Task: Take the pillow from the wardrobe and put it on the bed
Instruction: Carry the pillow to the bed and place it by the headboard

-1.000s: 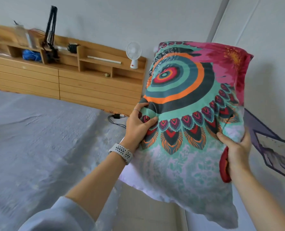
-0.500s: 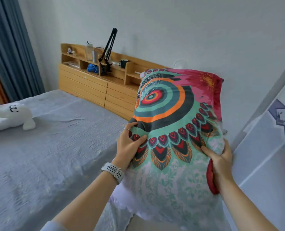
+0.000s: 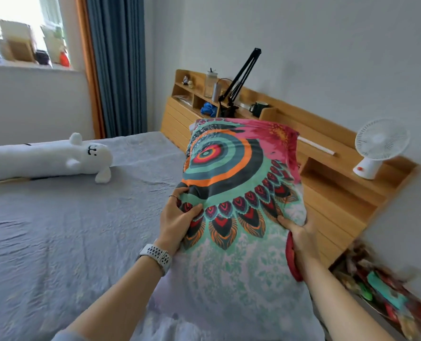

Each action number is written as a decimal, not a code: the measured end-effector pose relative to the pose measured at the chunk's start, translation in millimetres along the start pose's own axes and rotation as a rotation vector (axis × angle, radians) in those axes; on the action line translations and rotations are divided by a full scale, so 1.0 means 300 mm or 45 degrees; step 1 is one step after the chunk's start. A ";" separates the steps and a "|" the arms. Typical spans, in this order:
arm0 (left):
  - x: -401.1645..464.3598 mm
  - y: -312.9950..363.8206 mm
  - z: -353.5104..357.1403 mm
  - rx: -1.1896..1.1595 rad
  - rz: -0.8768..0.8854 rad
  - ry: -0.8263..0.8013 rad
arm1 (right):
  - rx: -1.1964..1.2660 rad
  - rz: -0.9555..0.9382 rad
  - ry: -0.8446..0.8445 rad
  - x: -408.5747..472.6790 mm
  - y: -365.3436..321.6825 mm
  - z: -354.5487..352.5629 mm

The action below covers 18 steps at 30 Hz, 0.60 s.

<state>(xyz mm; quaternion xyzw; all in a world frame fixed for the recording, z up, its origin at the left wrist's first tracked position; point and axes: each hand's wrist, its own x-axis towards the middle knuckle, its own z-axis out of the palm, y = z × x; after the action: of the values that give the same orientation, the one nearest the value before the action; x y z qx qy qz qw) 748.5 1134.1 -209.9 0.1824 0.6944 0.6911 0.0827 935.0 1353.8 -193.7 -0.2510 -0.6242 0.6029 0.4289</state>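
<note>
I hold a large pillow [image 3: 231, 193] with a bright peacock-style print of teal, orange, black and pink rings. It is upright in front of me, over the right edge of the bed [image 3: 64, 237], which has a grey-blue cover. My left hand [image 3: 178, 222] grips the pillow's left side, a white watch on its wrist. My right hand [image 3: 300, 236] grips the right edge, where a red trim shows. The wardrobe is out of view.
A long white plush toy [image 3: 56, 159] lies across the far left of the bed. A wooden headboard shelf [image 3: 327, 178] holds a white fan [image 3: 377, 148], a black lamp arm [image 3: 241, 77], a mug and a bottle. Colourful items [image 3: 386, 291] lie on the floor at right.
My view has swung left from the wall toward the bed; the plush toy, curtain and window have come into sight. The pillow has come over the bed's edge, both hands holding it as before.
</note>
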 end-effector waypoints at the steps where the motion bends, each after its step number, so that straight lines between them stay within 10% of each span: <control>1: 0.052 -0.001 0.021 0.022 0.002 0.019 | 0.011 0.015 -0.021 0.074 0.024 0.018; 18: 0.740 -0.286 0.430 0.459 -0.241 0.577 | -0.221 0.057 -0.675 1.193 0.629 0.352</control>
<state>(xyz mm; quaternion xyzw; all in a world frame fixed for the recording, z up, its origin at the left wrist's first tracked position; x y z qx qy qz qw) 579.9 1337.6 -268.3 -0.0303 0.8207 0.5689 -0.0440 627.0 1622.0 -283.0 -0.1339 -0.7582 0.6012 0.2140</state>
